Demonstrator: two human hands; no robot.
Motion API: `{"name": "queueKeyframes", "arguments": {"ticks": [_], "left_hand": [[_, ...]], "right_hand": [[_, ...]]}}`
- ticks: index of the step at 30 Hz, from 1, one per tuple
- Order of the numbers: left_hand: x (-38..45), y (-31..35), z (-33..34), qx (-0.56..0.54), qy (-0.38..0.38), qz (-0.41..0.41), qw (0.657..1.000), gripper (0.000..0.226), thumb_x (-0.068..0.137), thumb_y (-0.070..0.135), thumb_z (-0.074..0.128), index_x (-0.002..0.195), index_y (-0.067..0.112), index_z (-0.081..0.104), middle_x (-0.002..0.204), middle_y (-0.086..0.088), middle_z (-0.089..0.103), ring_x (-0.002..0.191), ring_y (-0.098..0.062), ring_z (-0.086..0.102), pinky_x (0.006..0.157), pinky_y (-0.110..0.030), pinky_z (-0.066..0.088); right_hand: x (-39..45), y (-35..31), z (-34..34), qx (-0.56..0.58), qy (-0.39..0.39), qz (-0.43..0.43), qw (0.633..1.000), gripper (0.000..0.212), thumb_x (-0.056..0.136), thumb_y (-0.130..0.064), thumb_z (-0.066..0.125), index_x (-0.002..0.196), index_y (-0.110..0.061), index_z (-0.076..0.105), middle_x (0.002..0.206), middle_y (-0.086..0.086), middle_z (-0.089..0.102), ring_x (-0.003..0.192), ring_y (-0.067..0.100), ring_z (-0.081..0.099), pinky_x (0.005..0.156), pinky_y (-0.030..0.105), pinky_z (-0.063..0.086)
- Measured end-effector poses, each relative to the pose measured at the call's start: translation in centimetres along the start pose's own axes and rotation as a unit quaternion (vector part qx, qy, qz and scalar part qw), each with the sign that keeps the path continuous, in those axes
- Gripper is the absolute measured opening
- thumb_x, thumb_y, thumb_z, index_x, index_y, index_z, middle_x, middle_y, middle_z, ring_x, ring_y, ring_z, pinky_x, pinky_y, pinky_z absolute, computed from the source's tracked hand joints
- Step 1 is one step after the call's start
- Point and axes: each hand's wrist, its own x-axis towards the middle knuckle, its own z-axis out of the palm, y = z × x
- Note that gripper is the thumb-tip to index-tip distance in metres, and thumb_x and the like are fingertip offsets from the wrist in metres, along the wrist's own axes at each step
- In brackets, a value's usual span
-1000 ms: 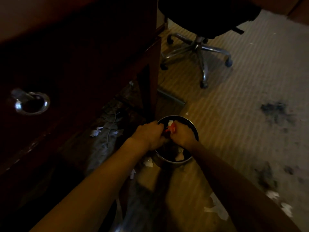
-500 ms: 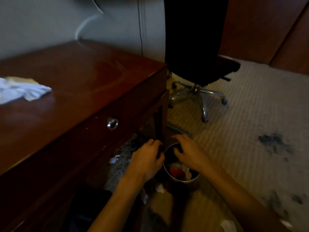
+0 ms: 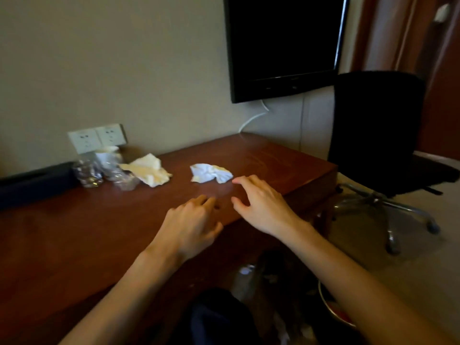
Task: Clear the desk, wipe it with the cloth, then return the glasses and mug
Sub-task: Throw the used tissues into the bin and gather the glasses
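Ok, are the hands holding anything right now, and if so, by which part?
Nothing is held. The left hand and right hand hover open above the desk, the right one just short of the crumpled white paper.

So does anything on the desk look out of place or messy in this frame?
Yes. Two crumpled wads of paper lie loose on the desk: a white wad beside the right hand and a yellowish wad against the glasses.
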Motion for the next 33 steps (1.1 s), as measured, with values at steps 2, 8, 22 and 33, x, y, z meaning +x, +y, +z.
{"name": "queueKeyframes", "arguments": {"ticks": [2,8,22,33], "left_hand": [[1.1,-3.9,-1.2,0.019,-0.036,-0.034,0.999,0.041,0.092,0.055,0.051,0.129,0.036,0.051,0.130,0.008,0.056,0.113,-0.023,0.062,0.083,-0.041,0.051],[5.7,-13.3,-1.2,0.098,-0.063,-0.070,0.991,0.049,0.097,0.054,0.051,0.136,0.024,0.051,0.133,-0.003,0.057,0.115,-0.027,0.061,0.083,-0.041,0.050],[19.3,-24.0,6.9,0.231,-0.077,-0.228,0.943,0.066,0.099,0.061,0.045,0.149,0.019,0.037,0.144,-0.013,0.043,0.113,-0.027,0.059,0.068,-0.029,0.051],[21.2,-24.2,6.4,0.112,-0.015,-0.260,0.959,0.026,0.100,0.022,0.060,0.121,0.008,0.066,0.121,-0.014,0.065,0.110,-0.028,0.067,0.086,-0.037,0.055]], "right_hand": [[4.3,-1.5,1.4,-0.022,-0.032,0.007,0.999,0.046,0.098,-0.043,0.056,0.141,-0.029,0.048,0.134,0.003,0.052,0.126,0.031,0.053,0.092,0.043,0.048],[17.2,-2.4,7.0,-0.136,-0.134,0.052,0.980,0.060,0.095,-0.060,0.057,0.148,-0.034,0.043,0.147,0.008,0.042,0.133,0.038,0.047,0.097,0.049,0.047],[25.2,-2.2,12.0,-0.140,-0.121,0.020,0.983,0.018,0.095,-0.021,0.069,0.113,-0.019,0.067,0.110,0.002,0.060,0.093,0.018,0.058,0.077,0.031,0.053],[25.4,-3.2,10.9,-0.072,-0.113,0.030,0.991,0.012,0.093,-0.022,0.073,0.104,-0.021,0.067,0.106,-0.002,0.057,0.091,0.015,0.054,0.062,0.021,0.039]]}}
